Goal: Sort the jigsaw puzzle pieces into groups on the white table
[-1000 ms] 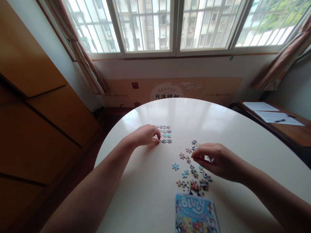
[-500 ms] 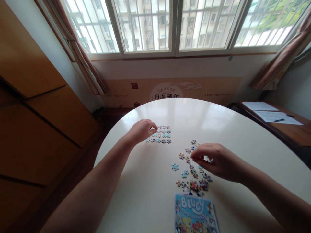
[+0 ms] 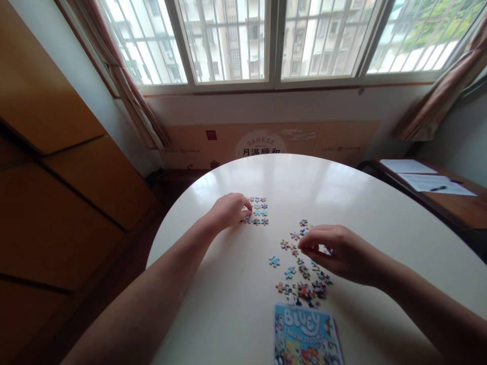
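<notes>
My left hand [image 3: 229,211] rests on the round white table [image 3: 357,203], fingers curled and pinched at the left edge of a small block of joined puzzle pieces [image 3: 257,211]. What the fingertips hold is too small to name. My right hand [image 3: 337,252] hovers over a scatter of loose puzzle pieces [image 3: 302,276], thumb and fingers pinched together around a piece that barely shows. A single blue piece [image 3: 274,261] lies apart to the left of the scatter. The puzzle box [image 3: 306,335], blue with cartoon figures, lies at the near edge.
A wooden cabinet [image 3: 57,167] fills the left side. A side desk [image 3: 437,190] with papers and a pen stands at the right. Windows with curtains run along the back wall, above a printed cardboard panel [image 3: 266,144].
My left hand lifted off the joined block, uncovering pieces at its left, then came back down onto the block's left edge. My right hand has stayed over the loose pieces.
</notes>
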`<state>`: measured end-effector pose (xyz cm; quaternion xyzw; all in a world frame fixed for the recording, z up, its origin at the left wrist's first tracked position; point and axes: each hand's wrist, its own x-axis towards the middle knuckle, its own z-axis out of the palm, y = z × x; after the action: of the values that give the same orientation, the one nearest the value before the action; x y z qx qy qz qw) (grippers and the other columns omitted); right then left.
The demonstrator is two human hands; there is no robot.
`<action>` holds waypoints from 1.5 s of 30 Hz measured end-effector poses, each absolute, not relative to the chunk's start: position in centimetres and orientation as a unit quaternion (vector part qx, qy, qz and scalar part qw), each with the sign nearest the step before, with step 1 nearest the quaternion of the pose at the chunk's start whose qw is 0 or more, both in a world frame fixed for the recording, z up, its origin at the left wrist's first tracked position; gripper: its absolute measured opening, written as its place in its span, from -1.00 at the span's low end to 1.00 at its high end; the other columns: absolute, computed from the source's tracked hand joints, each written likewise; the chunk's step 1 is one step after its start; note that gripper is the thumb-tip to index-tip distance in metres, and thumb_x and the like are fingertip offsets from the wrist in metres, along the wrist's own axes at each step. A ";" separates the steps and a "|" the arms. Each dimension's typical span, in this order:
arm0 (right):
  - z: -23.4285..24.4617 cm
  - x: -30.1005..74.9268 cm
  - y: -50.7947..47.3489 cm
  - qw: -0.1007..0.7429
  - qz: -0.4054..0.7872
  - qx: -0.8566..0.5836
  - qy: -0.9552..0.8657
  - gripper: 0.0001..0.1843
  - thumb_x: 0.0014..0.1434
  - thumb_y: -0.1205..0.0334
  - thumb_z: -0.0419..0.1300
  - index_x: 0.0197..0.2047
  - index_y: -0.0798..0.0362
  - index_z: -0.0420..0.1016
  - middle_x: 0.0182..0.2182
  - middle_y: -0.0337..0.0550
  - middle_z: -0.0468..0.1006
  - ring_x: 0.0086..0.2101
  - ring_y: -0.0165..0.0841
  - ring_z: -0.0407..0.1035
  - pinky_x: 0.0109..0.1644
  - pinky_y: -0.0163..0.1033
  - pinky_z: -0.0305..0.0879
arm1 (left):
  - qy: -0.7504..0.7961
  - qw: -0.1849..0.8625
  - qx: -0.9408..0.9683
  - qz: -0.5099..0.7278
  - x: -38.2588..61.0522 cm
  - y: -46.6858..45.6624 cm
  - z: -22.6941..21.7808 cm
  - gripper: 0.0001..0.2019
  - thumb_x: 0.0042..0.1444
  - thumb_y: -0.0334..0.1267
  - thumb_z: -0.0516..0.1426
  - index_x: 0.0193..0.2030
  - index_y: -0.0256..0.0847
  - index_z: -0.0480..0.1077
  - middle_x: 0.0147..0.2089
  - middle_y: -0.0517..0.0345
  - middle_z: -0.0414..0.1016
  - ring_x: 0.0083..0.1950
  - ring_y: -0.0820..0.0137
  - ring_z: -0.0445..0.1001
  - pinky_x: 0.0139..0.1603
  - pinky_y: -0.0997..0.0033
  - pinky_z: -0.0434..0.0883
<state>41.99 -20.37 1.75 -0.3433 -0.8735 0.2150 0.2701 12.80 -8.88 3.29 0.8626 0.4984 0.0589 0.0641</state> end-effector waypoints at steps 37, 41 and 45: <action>1.9 42.1 -20.3 0.267 0.203 -0.334 -0.881 -0.87 0.30 0.29 0.18 -0.20 0.04 0.58 -0.39 -0.19 0.59 -0.42 -0.45 0.43 -0.33 -0.30 0.37 | 0.408 0.121 0.903 0.053 13.5 -9.6 3.4 -0.81 0.06 -0.34 0.24 -0.19 -0.04 0.64 -0.13 0.14 0.63 -0.10 0.27 0.53 -0.13 0.35 0.38; 1.8 42.1 -20.3 0.266 0.204 -0.340 -0.879 -0.87 0.31 0.28 0.18 -0.20 0.03 0.58 -0.39 -0.20 0.58 -0.42 -0.45 0.43 -0.33 -0.30 0.37 | 0.404 0.124 0.904 0.056 13.4 -9.5 3.2 -0.80 0.06 -0.35 0.24 -0.19 -0.03 0.64 -0.14 0.16 0.62 -0.11 0.28 0.52 -0.12 0.36 0.38; 1.9 42.1 -20.4 0.267 0.204 -0.339 -0.879 -0.86 0.31 0.28 0.18 -0.20 0.04 0.58 -0.40 -0.19 0.59 -0.43 -0.44 0.43 -0.33 -0.30 0.37 | 0.405 0.130 0.902 0.074 12.8 -9.4 3.7 -0.83 0.08 -0.30 0.25 -0.18 -0.06 0.64 -0.16 0.14 0.62 -0.18 0.32 0.52 -0.18 0.39 0.38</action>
<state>42.05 -20.39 1.91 -0.3389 -0.8787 0.2044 0.2670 12.78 -9.35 3.71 0.9019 0.4054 0.0738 0.1296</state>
